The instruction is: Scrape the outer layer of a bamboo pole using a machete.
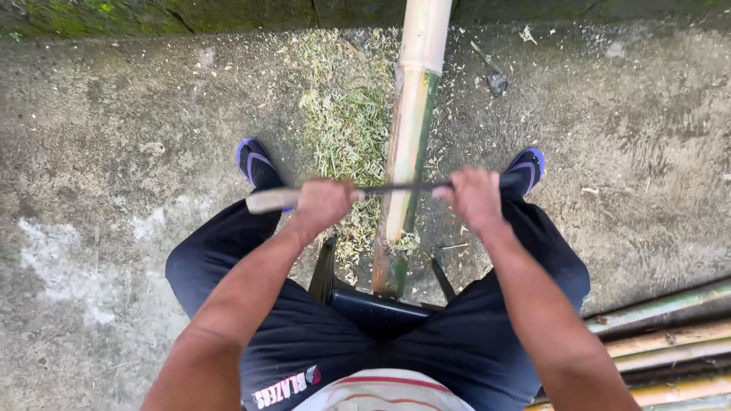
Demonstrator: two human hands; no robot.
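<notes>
A long bamboo pole [413, 114] runs away from me between my knees, its top face scraped pale and a green strip left on its right side. A dark blade [396, 187] lies crosswise over the pole. My left hand [324, 202] grips the blade's pale wooden handle [268, 200]. My right hand [474, 194] is closed around the blade's other end. The pole's near end rests on a black seat or stand [373, 304] between my legs.
Green bamboo shavings [346, 125] lie heaped on the concrete ground left of the pole. My feet in blue-trimmed sandals [257, 164] flank it. Several bamboo poles [670, 342] lie at lower right. A mossy wall edge [152, 15] runs along the top.
</notes>
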